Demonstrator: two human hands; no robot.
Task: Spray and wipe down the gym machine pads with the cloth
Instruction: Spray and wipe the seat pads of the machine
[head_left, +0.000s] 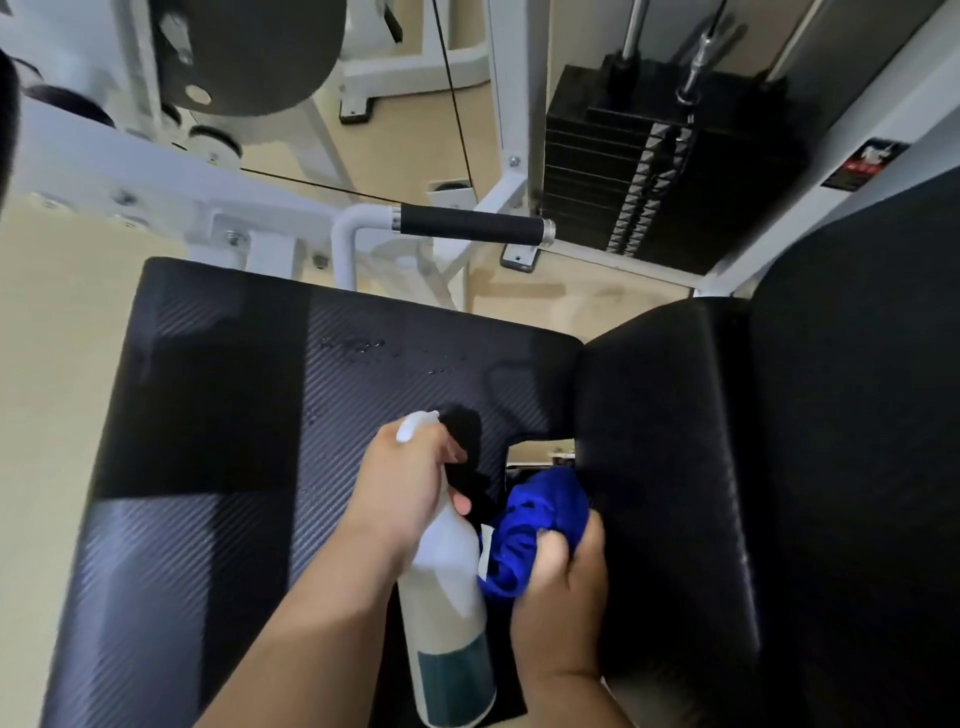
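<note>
Beige flooring runs under a white-framed gym machine, with the weight stack (649, 171) at one o'clock and a black handle (470, 228) at twelve. Filling the middle of the view is the seat pad (218, 415), dark and ribbed; the back pad (675, 441) rises at three o'clock.

Droplets (363, 347) bead on the seat pad toward twelve o'clock, so spraying looks begun there. No wiped streak is clear, and I judge the wiping of both pads is mostly still to come; whether the back pad has been sprayed cannot be told.

At the centre, the left hand (410, 483) reaches in from six o'clock, its grip closed round the neck of the white spray bottle (447, 587), a finger curled at the trigger, nozzle aimed toward twelve o'clock. Just beside it, at four o'clock, the right hand (566, 577) has its grip clenched on the bunched blue cloth (535, 514), held above the gap between the two pads.
</note>
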